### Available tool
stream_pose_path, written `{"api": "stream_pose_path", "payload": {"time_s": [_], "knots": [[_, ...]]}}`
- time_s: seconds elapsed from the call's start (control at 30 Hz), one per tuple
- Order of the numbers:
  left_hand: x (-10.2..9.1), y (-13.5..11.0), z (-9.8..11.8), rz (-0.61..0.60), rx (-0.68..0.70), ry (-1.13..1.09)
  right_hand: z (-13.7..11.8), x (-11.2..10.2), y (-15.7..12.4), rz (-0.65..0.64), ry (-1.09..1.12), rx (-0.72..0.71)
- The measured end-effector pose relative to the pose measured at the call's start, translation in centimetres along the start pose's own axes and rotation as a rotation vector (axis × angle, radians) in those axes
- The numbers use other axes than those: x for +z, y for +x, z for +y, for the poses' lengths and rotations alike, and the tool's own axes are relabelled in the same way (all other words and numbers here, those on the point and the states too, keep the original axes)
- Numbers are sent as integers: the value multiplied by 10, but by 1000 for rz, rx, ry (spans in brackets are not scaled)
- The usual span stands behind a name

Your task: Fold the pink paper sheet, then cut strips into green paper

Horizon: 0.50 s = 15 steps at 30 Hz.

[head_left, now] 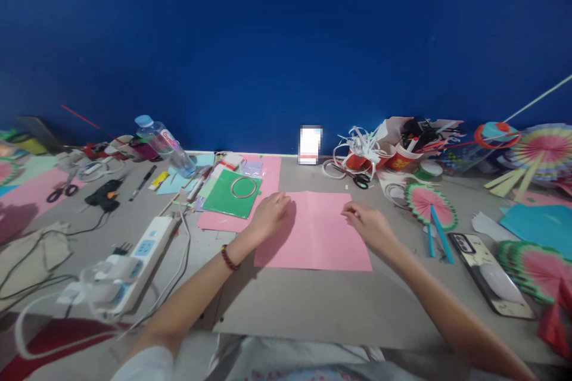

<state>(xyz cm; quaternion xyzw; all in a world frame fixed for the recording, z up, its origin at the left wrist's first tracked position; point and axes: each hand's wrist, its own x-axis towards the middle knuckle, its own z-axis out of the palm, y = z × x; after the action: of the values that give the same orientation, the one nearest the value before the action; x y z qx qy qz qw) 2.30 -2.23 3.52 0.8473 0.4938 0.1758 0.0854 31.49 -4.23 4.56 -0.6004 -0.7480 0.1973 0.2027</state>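
A pink sheet of paper [319,238] with a faint crease down its middle lies flat on the grey table. My left hand [270,214] is closed at its upper left edge, fingers curled and their tips partly hidden. At the right edge, my right hand [369,223] has thumb and fingers pinched together on the paper. Left of the sheet lies a green paper packet [232,199] with a metal ring [243,187] on top, over another pink sheet [271,169].
Left are a power strip [145,256] with cables, a glue gun [103,193], scissors [62,191] and a tilted bottle [167,146]. Right are a phone [473,253] under a mouse [499,281], watermelon paper fans [431,205] and cups [402,159] of tools. A blue wall [286,47] stands behind.
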Motion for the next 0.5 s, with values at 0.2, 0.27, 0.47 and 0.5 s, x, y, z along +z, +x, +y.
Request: {"api": "stream_pose_path", "payload": {"time_s": [0.2,0.27,0.47,0.5], "knots": [[36,28,21,21,57,45,-19,38,39,-62,7,-321],[47,30,24,37,23,45,-16,54,48,-100,-94,-372],[63,26,25,17,-56,18,-6,81,53,-95,-281,-374],[64,26,25,19,-64,11,-6,82,52,-88,-287,-371]]}}
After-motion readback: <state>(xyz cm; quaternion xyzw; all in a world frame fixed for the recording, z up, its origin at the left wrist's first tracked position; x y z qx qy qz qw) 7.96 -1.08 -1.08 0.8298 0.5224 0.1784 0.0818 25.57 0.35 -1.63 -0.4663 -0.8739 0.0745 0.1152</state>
